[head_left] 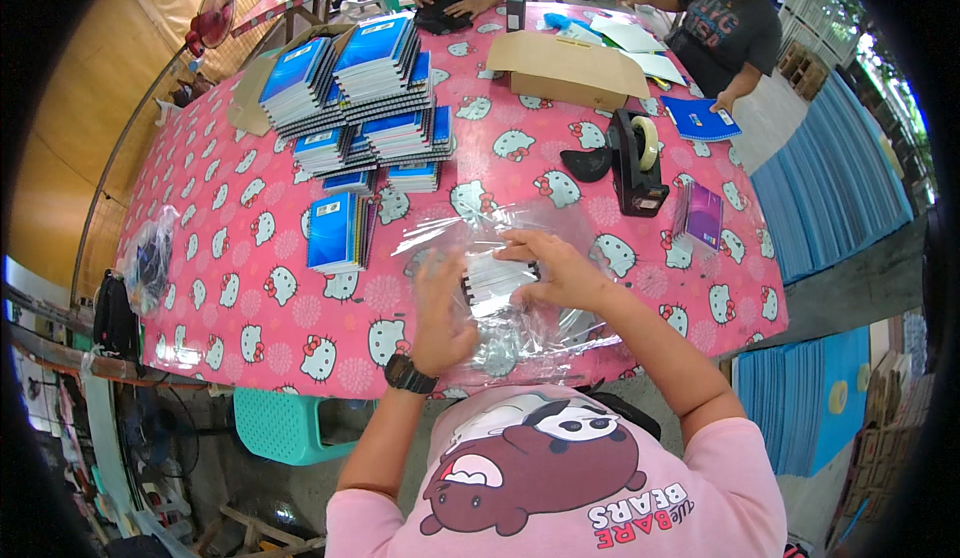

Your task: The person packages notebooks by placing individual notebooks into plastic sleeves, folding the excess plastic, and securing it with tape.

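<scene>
item: one bundle of notebooks (500,283), white page edges showing, on the pink table cover (350,333), between the hands, clear plastic film (585,338) about it. page lines run roughly left to right; long axis, i cannot tell.
right hand (555,273): nearer, fingers curved over the bundle's far right edge; firm hold or mere touch, i cannot tell.
left hand (438,308): fingers extended, just left of the bundle; whether it pinches film, i cannot tell.
</scene>
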`<state>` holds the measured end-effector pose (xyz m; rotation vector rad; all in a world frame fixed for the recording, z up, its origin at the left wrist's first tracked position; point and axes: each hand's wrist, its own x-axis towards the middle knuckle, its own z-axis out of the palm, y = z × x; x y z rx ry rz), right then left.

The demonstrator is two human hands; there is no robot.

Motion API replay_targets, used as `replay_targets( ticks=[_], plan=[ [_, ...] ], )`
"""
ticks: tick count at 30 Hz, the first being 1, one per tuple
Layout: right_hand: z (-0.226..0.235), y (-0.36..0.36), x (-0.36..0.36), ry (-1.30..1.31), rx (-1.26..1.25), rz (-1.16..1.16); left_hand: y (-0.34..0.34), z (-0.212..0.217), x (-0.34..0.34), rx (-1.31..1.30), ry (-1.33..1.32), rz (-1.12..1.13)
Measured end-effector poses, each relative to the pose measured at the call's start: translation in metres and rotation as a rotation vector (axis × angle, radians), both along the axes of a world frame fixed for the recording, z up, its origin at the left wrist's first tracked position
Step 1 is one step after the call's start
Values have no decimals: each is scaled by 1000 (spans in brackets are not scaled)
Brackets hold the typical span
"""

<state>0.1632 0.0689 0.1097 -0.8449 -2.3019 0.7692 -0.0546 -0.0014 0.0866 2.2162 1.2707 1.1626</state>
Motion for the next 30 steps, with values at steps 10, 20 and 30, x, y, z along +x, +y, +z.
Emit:
replay_targets(
  ticks=[10, 20, 30],
  plan=[
    [-6, 2, -8, 11, 42, -34, -13, -17, -17, -73, 85, -4],
    [-1, 6, -11, 176, -212, -1, 2, 1, -1, -112, 283, -74],
    [-34, 85, 87, 383, 29, -665, 1, 11, -3, -172, 377, -100]
  ],
)
